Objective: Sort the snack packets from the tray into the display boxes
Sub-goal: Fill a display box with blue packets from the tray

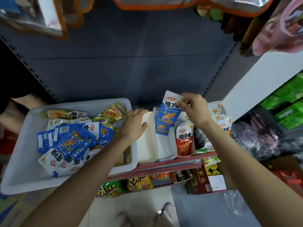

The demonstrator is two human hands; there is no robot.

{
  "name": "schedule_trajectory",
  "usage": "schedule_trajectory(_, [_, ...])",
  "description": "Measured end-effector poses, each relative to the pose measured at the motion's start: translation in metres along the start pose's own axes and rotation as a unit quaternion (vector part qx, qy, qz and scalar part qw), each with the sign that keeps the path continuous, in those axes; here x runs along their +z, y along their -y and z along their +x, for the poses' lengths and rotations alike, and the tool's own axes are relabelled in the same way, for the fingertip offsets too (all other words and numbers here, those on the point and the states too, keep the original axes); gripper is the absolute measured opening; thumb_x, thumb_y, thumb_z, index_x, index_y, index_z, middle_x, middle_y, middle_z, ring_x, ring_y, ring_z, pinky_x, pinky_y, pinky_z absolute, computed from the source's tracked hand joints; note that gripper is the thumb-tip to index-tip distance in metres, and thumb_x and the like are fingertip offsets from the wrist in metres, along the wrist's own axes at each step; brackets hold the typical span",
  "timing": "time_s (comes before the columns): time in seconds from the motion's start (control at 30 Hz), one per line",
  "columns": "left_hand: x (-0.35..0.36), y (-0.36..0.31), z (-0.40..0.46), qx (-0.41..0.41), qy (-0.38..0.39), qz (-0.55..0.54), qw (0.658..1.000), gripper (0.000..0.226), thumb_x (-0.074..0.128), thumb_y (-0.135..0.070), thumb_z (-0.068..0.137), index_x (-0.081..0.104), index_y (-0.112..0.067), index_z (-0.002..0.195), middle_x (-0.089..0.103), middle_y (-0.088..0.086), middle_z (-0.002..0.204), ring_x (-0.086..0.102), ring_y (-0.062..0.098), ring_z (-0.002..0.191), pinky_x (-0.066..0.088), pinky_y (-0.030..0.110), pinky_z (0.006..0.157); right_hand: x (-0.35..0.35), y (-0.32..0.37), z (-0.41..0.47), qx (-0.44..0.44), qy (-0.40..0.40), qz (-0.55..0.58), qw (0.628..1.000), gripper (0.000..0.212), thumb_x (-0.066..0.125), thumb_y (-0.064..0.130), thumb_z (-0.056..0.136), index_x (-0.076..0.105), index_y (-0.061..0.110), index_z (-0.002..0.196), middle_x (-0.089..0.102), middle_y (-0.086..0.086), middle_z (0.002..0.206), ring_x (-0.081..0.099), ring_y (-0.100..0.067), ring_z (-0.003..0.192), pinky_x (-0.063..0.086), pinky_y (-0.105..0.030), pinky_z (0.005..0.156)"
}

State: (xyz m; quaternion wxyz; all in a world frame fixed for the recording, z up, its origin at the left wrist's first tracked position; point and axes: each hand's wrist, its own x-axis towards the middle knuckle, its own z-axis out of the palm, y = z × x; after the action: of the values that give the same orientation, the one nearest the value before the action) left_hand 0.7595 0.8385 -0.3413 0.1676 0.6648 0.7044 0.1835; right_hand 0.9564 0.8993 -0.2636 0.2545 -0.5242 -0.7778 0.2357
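A white tray (pixel 24 154) on the shelf at the left holds several blue, white and gold snack packets (pixel 72 138). To its right stand white display boxes: an empty one (pixel 146 145), a second one (pixel 164 148), and one with red packets (pixel 184 138). My left hand (pixel 134 123) grips the far wall of the empty box, thumb inside it. My right hand (pixel 195 108) pinches the top corner of a blue packet (pixel 168 113), which hangs upright over the second box, above another blue packet (pixel 161 127).
More boxes with orange-white packets (pixel 216 112) stand at the far right of the shelf. A red shelf edge (pixel 170 163) runs below, with snack bags (pixel 139 182) on the lower shelf. Bags hang overhead. Another person's arm (pixel 19 108) shows at the left.
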Motion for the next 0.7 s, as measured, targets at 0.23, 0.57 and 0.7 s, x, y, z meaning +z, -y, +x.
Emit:
schedule_trajectory(0.23, [-0.002,0.002,-0.001,0.001,0.005,-0.004,1.000,0.051,0.054,-0.014,0.092,0.039,-0.016,0.140,0.043,0.002,0.143,0.036,0.021,0.132,0.029,0.031,0.108,0.045,-0.006,0.006,0.010,0.069,-0.107,0.992,0.013,0.051,0.004,0.087,0.063,0.007,0.087,0.065,-0.014,0.086,0.057,-0.032,0.080,0.040,-0.032,0.062])
schedule_trajectory(0.57, [-0.003,0.004,-0.005,0.006,-0.002,-0.010,1.000,0.050,0.054,-0.014,0.093,0.040,-0.017,0.140,0.040,0.000,0.145,0.034,0.018,0.134,0.030,0.029,0.109,0.074,-0.009,-0.010,-0.110,-0.034,-0.271,0.956,0.044,0.078,-0.005,0.056,0.069,0.011,0.096,0.062,-0.012,0.092,0.058,-0.033,0.085,0.051,-0.036,0.065])
schedule_trajectory(0.7, [-0.003,0.008,-0.008,-0.004,-0.060,-0.053,0.997,0.040,0.050,-0.015,0.095,0.046,-0.016,0.135,0.046,0.002,0.140,0.041,0.018,0.129,0.035,0.024,0.101,0.082,0.006,-0.026,-0.140,-0.079,-0.183,0.970,0.038,0.069,-0.007,0.066,0.067,0.006,0.102,0.059,-0.014,0.097,0.053,-0.030,0.087,0.051,-0.033,0.067])
